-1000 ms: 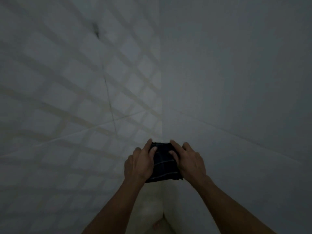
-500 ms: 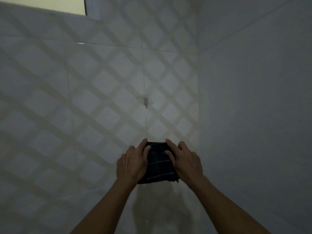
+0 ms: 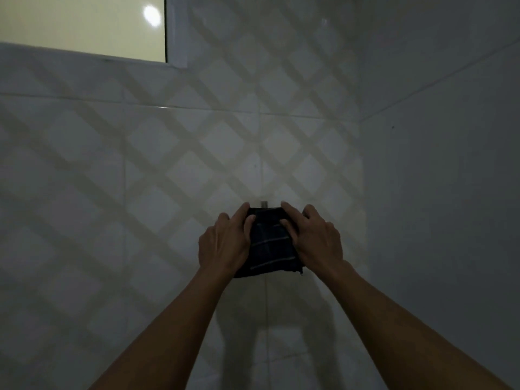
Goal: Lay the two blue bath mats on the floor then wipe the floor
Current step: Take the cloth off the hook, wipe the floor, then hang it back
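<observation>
A dark folded cloth with thin pale stripes is held up in front of a white tiled wall, close to the room's corner. My left hand grips its left edge and my right hand grips its right edge, thumbs lying on the front of the cloth. The cloth's top edge sits just under a small metal hook fixed to the wall. No blue bath mats and no floor are in view.
A lattice of shadows falls across the tiled wall. A window with a white frame is at the upper left. A plain grey side wall meets the tiled wall on the right.
The view has tilted up from the lower corner to the wall and window. Both hands kept hold of the cloth and raised it until its top edge is at the wall hook.
</observation>
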Demonstrator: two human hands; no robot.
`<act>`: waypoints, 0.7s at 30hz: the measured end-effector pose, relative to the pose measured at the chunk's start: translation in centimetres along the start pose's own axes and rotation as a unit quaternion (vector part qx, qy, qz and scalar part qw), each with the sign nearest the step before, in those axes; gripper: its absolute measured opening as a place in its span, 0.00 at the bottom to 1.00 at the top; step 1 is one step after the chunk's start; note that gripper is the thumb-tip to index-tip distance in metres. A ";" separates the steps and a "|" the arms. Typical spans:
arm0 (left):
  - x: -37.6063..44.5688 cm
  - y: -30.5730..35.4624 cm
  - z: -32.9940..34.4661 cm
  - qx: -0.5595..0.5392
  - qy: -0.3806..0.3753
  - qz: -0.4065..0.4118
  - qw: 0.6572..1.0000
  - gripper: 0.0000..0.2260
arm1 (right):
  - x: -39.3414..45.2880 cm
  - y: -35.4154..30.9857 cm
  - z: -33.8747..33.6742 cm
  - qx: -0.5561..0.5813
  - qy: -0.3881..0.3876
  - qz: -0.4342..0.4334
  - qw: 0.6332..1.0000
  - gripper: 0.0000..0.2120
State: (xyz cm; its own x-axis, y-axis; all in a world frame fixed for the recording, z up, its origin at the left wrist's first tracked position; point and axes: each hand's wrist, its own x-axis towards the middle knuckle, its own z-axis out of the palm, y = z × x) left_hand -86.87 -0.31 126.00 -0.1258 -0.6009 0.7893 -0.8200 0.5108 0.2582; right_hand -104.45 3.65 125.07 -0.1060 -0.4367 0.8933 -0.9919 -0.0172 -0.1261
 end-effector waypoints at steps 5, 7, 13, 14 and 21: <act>3.1 1.1 0.8 0.020 0.038 -0.002 0.999 0.22 | 3.3 1.3 1.0 0.019 0.021 -0.001 1.000 0.20; 4.0 1.5 1.1 0.032 0.046 -0.009 0.998 0.22 | 4.3 1.6 1.2 0.022 0.033 -0.007 0.999 0.20; 5.7 2.1 2.3 0.075 0.068 -0.024 0.995 0.22 | 6.3 2.9 3.0 0.031 0.045 -0.024 0.998 0.21; 5.8 2.0 2.6 0.079 0.070 -0.028 0.994 0.22 | 6.4 3.0 3.4 0.036 0.049 -0.028 0.998 0.20; 5.3 1.5 4.5 0.112 0.080 -0.041 0.990 0.23 | 5.5 3.9 6.5 0.032 0.036 -0.032 0.998 0.19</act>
State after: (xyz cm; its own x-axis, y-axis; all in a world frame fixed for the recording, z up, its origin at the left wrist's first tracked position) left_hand -91.35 -5.51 128.07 0.0222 -0.5206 0.8535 -0.9293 0.3041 0.2097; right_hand -108.39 -4.73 126.70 -0.0495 -0.3669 0.9290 -0.9904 -0.1023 -0.0932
